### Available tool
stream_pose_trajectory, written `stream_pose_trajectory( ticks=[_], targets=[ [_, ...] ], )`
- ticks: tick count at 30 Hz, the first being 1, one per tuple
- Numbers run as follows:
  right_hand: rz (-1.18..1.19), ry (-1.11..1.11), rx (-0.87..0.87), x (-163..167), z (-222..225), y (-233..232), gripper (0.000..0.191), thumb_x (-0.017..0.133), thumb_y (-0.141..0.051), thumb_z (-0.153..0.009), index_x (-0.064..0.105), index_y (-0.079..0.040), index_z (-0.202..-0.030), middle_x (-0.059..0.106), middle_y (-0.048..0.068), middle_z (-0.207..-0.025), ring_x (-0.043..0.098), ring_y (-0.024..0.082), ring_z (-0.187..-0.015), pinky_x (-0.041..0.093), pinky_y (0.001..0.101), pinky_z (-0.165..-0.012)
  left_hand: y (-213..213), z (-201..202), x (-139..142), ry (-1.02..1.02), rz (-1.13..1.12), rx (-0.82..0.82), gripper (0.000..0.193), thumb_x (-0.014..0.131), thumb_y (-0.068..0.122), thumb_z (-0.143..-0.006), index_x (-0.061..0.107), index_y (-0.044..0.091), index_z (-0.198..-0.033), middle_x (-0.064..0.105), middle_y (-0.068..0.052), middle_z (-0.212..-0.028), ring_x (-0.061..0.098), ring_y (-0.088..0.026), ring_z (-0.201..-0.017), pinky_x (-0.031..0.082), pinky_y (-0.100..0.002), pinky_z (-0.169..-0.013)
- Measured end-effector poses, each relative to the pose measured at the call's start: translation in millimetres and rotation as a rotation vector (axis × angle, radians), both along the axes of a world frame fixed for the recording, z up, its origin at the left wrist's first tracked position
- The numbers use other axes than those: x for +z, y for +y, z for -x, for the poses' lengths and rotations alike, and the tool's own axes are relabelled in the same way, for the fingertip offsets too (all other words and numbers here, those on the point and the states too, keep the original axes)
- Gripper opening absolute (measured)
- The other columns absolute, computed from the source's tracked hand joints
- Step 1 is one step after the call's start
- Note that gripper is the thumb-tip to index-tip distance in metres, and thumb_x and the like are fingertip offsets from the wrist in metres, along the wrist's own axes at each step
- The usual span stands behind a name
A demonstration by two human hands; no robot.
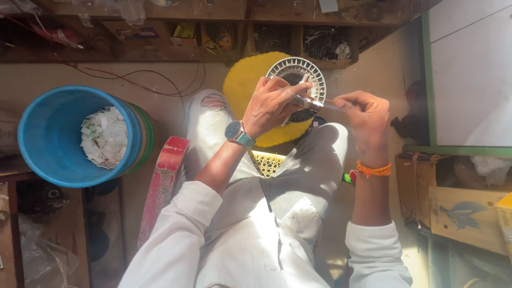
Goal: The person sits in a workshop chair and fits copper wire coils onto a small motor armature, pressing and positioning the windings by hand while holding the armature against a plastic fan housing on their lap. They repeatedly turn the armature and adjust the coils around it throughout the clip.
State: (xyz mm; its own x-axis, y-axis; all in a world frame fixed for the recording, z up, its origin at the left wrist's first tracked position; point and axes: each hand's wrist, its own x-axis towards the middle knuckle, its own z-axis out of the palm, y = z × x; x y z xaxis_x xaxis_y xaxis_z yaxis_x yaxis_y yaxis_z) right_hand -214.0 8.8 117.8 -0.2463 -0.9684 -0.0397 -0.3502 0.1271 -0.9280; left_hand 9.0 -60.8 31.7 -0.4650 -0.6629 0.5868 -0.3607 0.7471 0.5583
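The slotted metal ring [304, 74] sits gripped in the left hand [274, 104], while the right hand [365, 114] pinches a thin strip [325, 105] against it.

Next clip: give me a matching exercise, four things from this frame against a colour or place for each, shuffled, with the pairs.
Things:
1. bucket
2. round slotted metal ring
3. wristwatch
4. beaded bracelet

Descriptions:
A. orange, on the right wrist
B. blue, holding white paper scraps
C. on the left wrist, with a teal strap
D. held in the left hand above a yellow disc

Pairs: 1-B, 2-D, 3-C, 4-A

The right hand holds a thin strip against the ring.
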Motion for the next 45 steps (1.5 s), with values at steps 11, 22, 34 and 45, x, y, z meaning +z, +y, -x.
stream_pose_trajectory(
  ticks=[11, 22, 34, 45],
  targets=[
    [0.123, 0.405, 0.150, -14.3, -65.5, 35.9, 0.006, 0.076, -0.004, -0.090, 0.075, -0.003, -0.097, 0.072, 0.007, -0.078, 0.062, 0.010, -0.063, 0.048, 0.0260, -0.060, -1.8, 0.6, -4.4, 0.018, -0.067, -0.025, 0.041, 0.084, 0.031, -0.088, 0.066, 0.022, -0.124, 0.071, 0.009, -0.103, 0.058, -0.017, -0.104, 0.041, -0.038, -0.092],
    [0.185, 0.480, 0.347, -33.1, -67.4, 37.6, 0.013, 0.073, -0.001, -0.086, 0.074, -0.004, -0.098, 0.074, 0.012, -0.086, 0.072, 0.023, -0.073, 0.055, 0.0320, -0.067, 26.7, -10.4, -35.2, 0.177, 0.161, -0.011, 0.031, 0.085, 0.019, -0.080, 0.072, 0.022, -0.107, 0.064, 0.004, -0.118, 0.056, -0.020, -0.106, 0.044, -0.037, -0.090],
    [0.192, 0.438, 0.227, 8.3, -58.6, -33.7, 0.008, 0.076, -0.004, -0.091, 0.077, -0.001, -0.098, 0.074, 0.010, -0.082, 0.072, 0.014, -0.071, 0.052, 0.0288, -0.063, 65.1, 44.4, -37.2, 0.953, -0.881, 0.242, 0.012, 0.068, 0.011, -0.097, 0.063, 0.003, -0.090, 0.064, 0.002, -0.081, 0.059, -0.003, -0.077, 0.048, -0.021, -0.071],
    [0.134, 0.197, 0.225, -32.5, -4.3, -37.6, 0.012, 0.073, -0.010, -0.093, 0.077, 0.000, -0.098, 0.070, -0.003, -0.082, 0.057, 0.001, -0.076, 0.044, 0.0211, -0.067, 47.9, 46.1, -18.3, 0.646, -0.807, 0.476, 0.007, 0.071, 0.011, -0.092, 0.066, 0.007, -0.094, 0.072, -0.003, -0.087, 0.068, -0.014, -0.077, 0.053, -0.029, -0.073]
  ],
)
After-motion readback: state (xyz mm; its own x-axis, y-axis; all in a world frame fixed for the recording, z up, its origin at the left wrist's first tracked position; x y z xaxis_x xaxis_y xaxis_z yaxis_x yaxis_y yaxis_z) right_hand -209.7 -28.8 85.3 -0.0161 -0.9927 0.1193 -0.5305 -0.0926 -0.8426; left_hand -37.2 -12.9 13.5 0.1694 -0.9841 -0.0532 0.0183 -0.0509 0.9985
